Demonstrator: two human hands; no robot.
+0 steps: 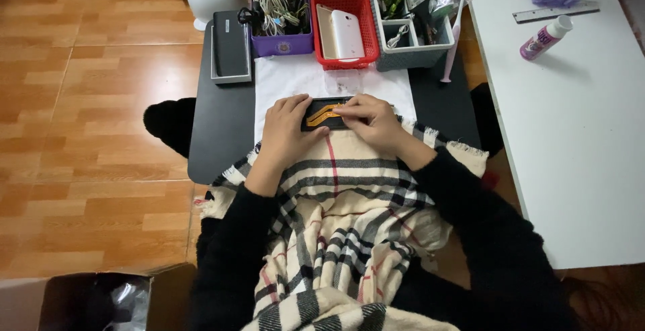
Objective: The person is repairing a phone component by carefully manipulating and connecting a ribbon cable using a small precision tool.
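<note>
A small dark opened device (pixel 327 113) with an orange flat cable across it lies on a white cloth (pixel 295 79) on a low black table (pixel 218 136). My left hand (pixel 287 131) rests on the device's left end and steadies it. My right hand (pixel 371 122) presses fingertips onto the orange cable at its right side. A small clear plastic piece (pixel 343 81) sits just beyond the device. A beige checked scarf (pixel 342 223) covers my lap below both wrists.
At the table's far edge stand a black box (pixel 230 44), a purple basket of cables (pixel 281 22), a red basket with phones (pixel 346 27) and a grey organiser (pixel 410 18). A white table (pixel 578 116) on the right holds a bottle (pixel 545 37), a ruler, scissors.
</note>
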